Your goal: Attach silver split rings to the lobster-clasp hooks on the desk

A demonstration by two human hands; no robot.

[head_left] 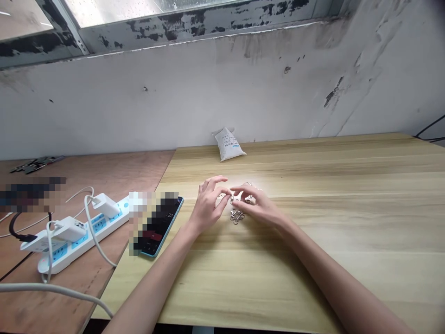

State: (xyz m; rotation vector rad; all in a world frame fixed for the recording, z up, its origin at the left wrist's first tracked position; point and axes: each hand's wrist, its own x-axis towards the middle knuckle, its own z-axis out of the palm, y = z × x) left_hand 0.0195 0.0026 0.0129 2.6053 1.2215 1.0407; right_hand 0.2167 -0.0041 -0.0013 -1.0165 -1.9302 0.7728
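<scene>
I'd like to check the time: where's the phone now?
In the head view, the phone lies left of centre on the pale wooden table, between the white power strip and the left hand.

**One Left Hand (207, 204), One Right Hand (259, 205), Several Metal Rings (237, 216)**

Two hands meet over several small metal rings, overlapping too closely for an exact count. One smartphone (162, 228) lies to the left, beside one power strip (82, 240) carrying at least two white charger plugs (107, 204). One white packet (229, 144) sits at the far side. Two tabletops show: one pale wood-grain (330, 250) at right, one reddish-brown (135, 174) at left.
</scene>
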